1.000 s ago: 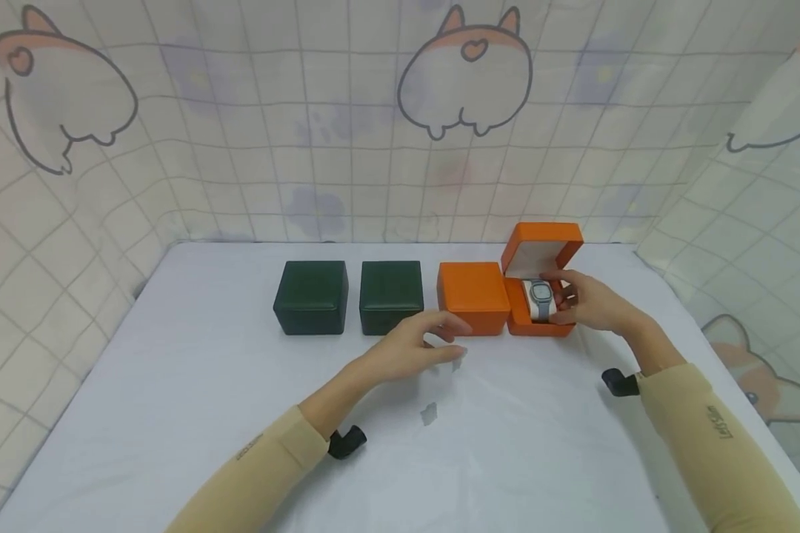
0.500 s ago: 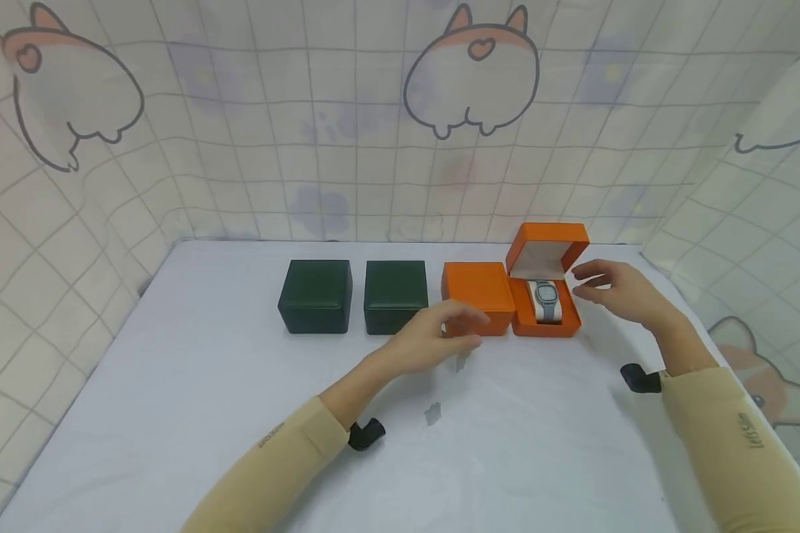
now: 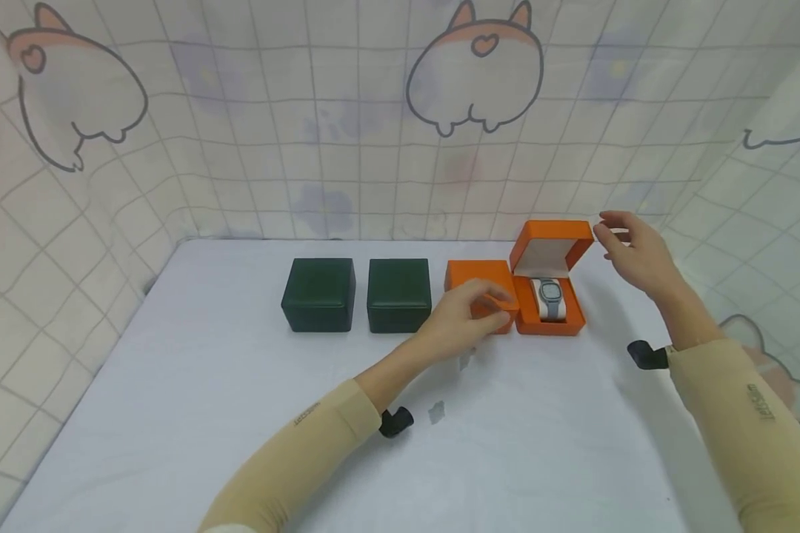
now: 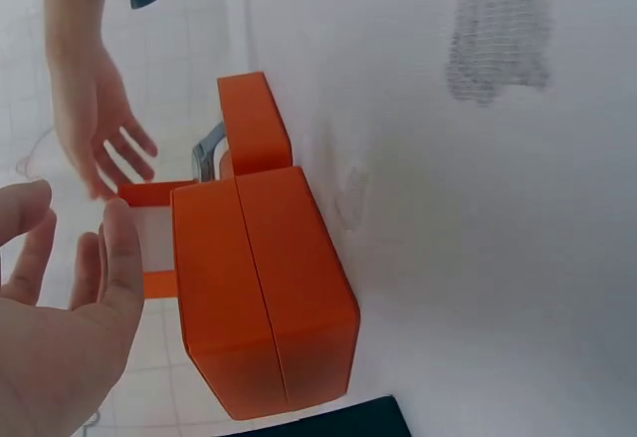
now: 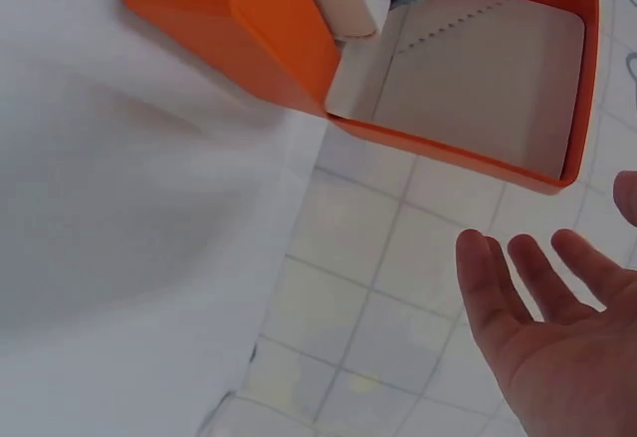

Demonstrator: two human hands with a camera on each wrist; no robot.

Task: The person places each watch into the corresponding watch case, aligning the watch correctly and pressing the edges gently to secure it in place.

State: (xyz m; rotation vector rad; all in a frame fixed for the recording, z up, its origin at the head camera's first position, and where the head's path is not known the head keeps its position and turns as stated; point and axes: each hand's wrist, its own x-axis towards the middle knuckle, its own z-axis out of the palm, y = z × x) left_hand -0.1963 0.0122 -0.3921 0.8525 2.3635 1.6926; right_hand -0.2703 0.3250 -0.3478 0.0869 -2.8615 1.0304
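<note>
An orange box stands at the right of the row with its lid raised. In it a grey digital watch sits round a white cushion. My right hand hovers just right of the raised lid, fingers loosely bent and holding nothing. In the right wrist view its fingers are apart from the lid. My left hand is over the front of a closed orange box, partly hiding it. The left wrist view shows its fingers relaxed, with nothing between them.
Two closed dark green boxes stand left of the orange ones. All stand on a white-covered table with a small grey patch. A patterned tiled sheet hangs behind.
My right hand has left the watch and moved right, then up beside the raised lid. My left hand has shifted right and up, over the closed orange box.
</note>
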